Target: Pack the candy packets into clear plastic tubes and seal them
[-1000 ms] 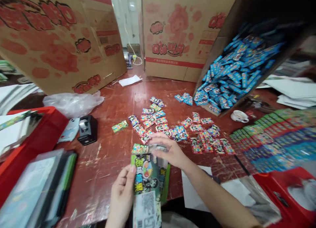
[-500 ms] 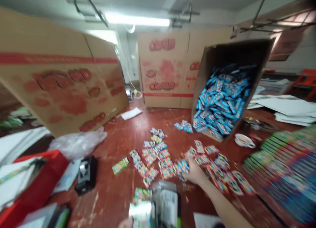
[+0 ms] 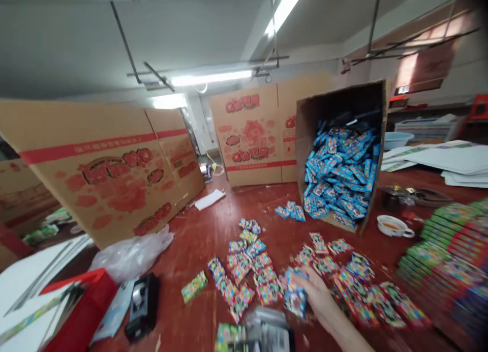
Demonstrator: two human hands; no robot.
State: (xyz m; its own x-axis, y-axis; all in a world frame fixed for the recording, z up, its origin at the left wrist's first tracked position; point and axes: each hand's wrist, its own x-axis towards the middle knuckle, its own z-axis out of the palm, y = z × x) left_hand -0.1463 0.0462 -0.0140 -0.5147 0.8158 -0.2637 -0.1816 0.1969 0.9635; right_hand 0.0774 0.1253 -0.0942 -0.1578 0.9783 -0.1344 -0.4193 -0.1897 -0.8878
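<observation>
My right hand (image 3: 314, 288) is closed on a small blue printed packet (image 3: 295, 301) and holds it just over the red-brown table (image 3: 168, 296). Colourful packets (image 3: 269, 283) lie in a loose group left of the hand, with one green packet (image 3: 194, 287) apart from them. Pink-edged packets (image 3: 358, 291) spread to the right of my wrist. At the bottom edge, green-yellow packets (image 3: 229, 336) lie beside a blurred grey and black object (image 3: 270, 336), whose kind I cannot make out. My left hand is out of view.
An open carton (image 3: 301, 138) on its side spills blue packets (image 3: 339, 174). Large cartons (image 3: 118, 174) stand behind. A tape dispenser (image 3: 143, 306), a plastic bag (image 3: 133, 255) and a red box (image 3: 84, 311) are at left. A white cup (image 3: 394, 226) and stacked green packs (image 3: 438, 240) sit at right.
My view has tilted upward, so the table things sit lower in the picture. My right hand still grips the blue packet, which now hangs down more. The left fingertips have dropped out of sight.
</observation>
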